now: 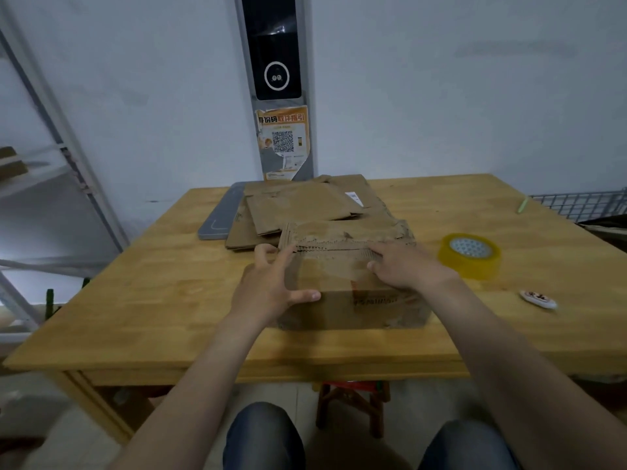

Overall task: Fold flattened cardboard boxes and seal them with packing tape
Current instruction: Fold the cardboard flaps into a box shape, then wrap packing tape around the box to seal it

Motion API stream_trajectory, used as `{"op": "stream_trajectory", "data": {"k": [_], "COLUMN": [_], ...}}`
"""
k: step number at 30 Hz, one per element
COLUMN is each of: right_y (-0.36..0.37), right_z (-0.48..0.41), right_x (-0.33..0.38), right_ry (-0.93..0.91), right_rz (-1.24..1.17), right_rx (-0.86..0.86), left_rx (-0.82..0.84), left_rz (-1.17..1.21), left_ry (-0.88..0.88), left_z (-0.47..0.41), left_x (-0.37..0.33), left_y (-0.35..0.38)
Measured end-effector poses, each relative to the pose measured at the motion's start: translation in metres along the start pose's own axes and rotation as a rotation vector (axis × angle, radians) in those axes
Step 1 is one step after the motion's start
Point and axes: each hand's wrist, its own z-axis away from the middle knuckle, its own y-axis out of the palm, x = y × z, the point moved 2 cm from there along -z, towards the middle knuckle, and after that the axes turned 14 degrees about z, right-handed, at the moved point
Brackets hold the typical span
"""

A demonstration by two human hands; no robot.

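Observation:
A worn brown cardboard box (353,307) stands folded up on the wooden table (169,300), its top flaps ragged at the edges. My left hand (271,283) grips the box's left side, thumb on the near face and fingers on the top flap. My right hand (403,266) lies flat on the top flaps, pressing them down. Behind the box lies a stack of flattened cardboard boxes (305,205). A roll of yellowish packing tape (470,255) lies flat to the right of the box, apart from both hands.
A grey flat device (220,218) lies under the stack's left edge. A small white round item (538,299) and a green pen (522,204) lie at the right. A metal shelf (51,157) stands left, a wire basket (583,205) right, a stool (353,408) under the table.

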Motion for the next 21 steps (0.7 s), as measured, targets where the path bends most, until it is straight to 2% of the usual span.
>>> {"op": "stream_trajectory", "data": {"k": [4,6,10,13,18,20,21], "right_y": [-0.002,-0.002,0.003,0.012,0.025,0.036,0.043], "right_z": [-0.013,-0.020,-0.021,-0.009,0.000,-0.008,-0.014], "right_x": [-0.007,-0.011,-0.021,-0.031,-0.093,-0.126,-0.141], "right_ry": [0.012,0.027,0.056,0.020,0.182,0.305,0.352], "right_rz": [-0.094,-0.122,-0.141,-0.215,-0.226,-0.194,-0.166], "right_rx": [-0.013,-0.032,-0.106,-0.183,-0.412,-0.367,-0.280], "left_rx": [0.130,0.163,0.198,0.352,0.330,0.308,0.299], "left_rz": [-0.143,-0.193,-0.149,-0.146,-0.212,-0.226,-0.232], "left_ry": [-0.007,0.117,0.332,0.276,0.162,0.143,0.132], "left_z": [-0.030,-0.044,-0.064,-0.078,-0.095,-0.099,-0.101], "left_x": [-0.011,-0.030,-0.086,-0.102,-0.112,-0.119,-0.123], "left_y": [-0.010,-0.016,0.006,0.032,0.036,0.038,0.040]}}
